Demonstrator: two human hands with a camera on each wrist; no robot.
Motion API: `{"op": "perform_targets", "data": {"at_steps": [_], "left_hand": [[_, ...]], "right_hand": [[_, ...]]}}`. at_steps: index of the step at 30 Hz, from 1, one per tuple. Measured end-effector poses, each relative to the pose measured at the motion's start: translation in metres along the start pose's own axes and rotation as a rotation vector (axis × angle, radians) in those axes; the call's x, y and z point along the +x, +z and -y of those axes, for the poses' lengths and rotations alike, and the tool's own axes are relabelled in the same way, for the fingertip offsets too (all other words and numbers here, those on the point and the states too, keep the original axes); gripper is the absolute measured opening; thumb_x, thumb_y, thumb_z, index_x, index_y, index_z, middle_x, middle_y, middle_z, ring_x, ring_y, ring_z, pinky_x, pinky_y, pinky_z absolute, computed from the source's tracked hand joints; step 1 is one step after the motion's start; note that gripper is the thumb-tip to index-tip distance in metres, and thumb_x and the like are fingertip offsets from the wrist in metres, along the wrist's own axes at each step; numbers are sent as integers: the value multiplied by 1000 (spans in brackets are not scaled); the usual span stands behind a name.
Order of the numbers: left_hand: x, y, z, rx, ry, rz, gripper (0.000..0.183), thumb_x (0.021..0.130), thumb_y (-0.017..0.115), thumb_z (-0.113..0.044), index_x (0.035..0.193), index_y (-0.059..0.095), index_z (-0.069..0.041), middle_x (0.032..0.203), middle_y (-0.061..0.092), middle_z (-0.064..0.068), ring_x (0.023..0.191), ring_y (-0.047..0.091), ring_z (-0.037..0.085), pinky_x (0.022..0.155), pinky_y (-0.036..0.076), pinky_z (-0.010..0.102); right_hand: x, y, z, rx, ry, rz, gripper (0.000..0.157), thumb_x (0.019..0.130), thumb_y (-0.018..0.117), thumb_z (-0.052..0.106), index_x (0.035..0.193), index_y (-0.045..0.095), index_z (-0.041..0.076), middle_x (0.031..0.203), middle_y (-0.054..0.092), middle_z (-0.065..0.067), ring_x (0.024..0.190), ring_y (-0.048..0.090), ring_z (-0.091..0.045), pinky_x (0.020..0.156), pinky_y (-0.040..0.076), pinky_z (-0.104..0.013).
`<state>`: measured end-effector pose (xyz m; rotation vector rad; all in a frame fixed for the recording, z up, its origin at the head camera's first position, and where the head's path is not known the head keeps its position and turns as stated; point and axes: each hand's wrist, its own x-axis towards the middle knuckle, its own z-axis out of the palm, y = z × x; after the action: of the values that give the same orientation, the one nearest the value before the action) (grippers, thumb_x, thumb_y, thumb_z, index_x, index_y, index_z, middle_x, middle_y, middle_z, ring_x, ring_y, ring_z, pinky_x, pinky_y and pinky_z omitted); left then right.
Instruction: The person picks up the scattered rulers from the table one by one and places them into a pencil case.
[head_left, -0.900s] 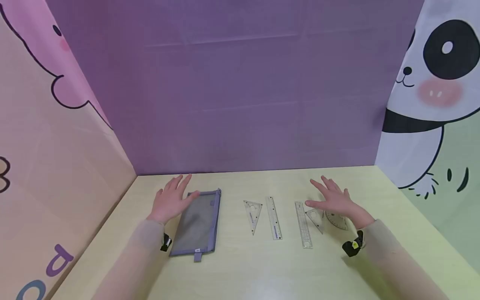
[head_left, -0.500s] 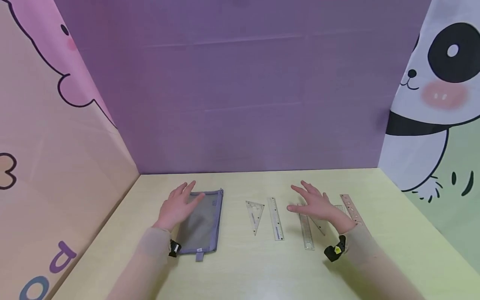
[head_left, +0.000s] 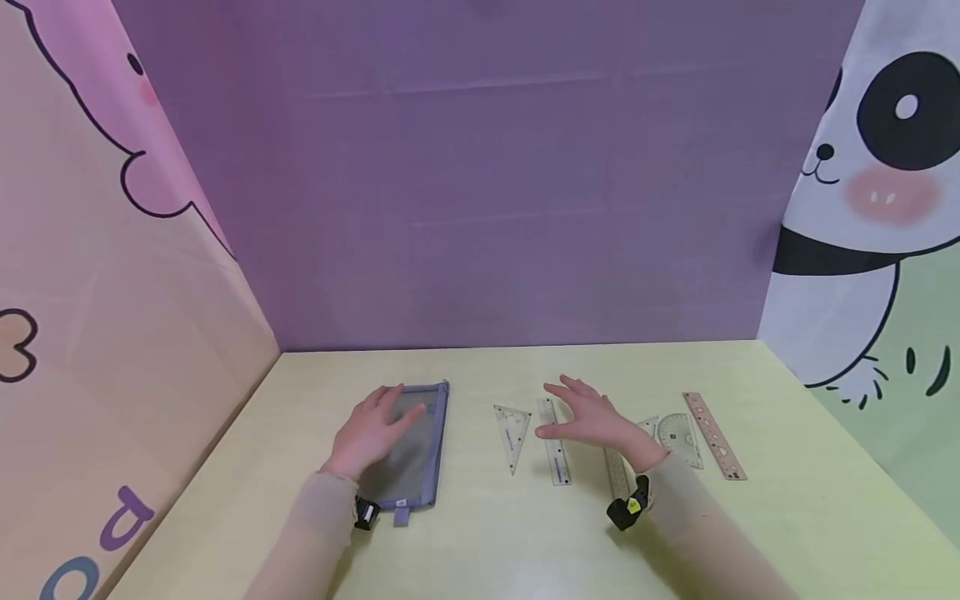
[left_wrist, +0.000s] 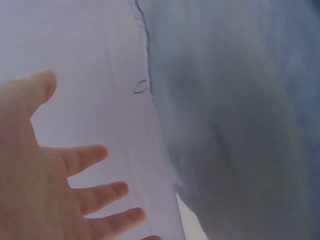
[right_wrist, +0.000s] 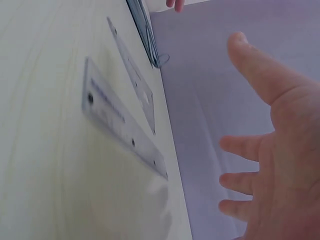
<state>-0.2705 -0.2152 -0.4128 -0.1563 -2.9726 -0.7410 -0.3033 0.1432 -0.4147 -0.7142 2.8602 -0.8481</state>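
My left hand [head_left: 375,433] is held over a grey mesh zip pouch [head_left: 420,467] with purple edging, fingers spread and holding nothing. In the left wrist view the pouch [left_wrist: 225,120] appears beside the spread left hand [left_wrist: 40,170], apart from it. Above a clear straight ruler [head_left: 558,462], my right hand [head_left: 592,417] hovers with its fingers spread, partly covering it. A clear set square [head_left: 513,429] lies left of that ruler. The right wrist view has the right hand [right_wrist: 290,150] raised off the table, with the ruler [right_wrist: 120,117] and set square [right_wrist: 135,75] below.
Right of my right hand lie a second set square [head_left: 649,424], a clear protractor [head_left: 681,437] and a pink ruler [head_left: 715,436]. Another clear ruler [head_left: 617,475] is half hidden under the right forearm. A purple cloth wall [head_left: 480,208] borders the table's back edge.
My right hand has swept left, from above the protractor to above the clear ruler, uncovering the pink ruler and protractor. My left hand has shifted right over the pouch.
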Motion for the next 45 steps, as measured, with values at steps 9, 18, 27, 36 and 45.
{"op": "perform_targets", "data": {"at_steps": [9,18,27,36,45], "left_hand": [[-6,11,-17,75,58,29,80,91,47,-65,146,43,-7,145,40,23,131,35,48,98,34,61],[-5,23,-14,-37,20,71,79,87,56,-63,145,44,-10,141,46,22,126,45,43,96,38,61],[2,28,5,-283,-44,145,76,87,67,-50,147,41,-11,105,61,8,90,56,22,78,46,43],[-1,29,5,-294,-6,180,76,85,72,-42,145,43,-4,110,61,14,91,55,23,76,46,41],[-5,29,-3,-167,104,223,89,76,79,-41,146,40,-1,145,44,20,131,41,38,102,35,52]], "right_hand": [[14,19,10,49,-39,68,86,81,72,48,146,40,1,153,29,-22,140,24,-41,102,19,-70],[25,32,16,102,8,110,87,81,76,38,146,37,-2,151,32,-22,139,28,-39,108,20,-60],[28,38,16,126,79,121,86,79,78,36,147,38,1,148,39,-19,137,32,-36,109,23,-56],[28,42,16,30,67,65,84,74,82,35,141,47,-1,144,45,-19,134,37,-38,104,16,-69],[31,41,20,-89,60,67,87,71,83,42,140,49,2,146,42,-17,134,36,-39,101,20,-70]]}}
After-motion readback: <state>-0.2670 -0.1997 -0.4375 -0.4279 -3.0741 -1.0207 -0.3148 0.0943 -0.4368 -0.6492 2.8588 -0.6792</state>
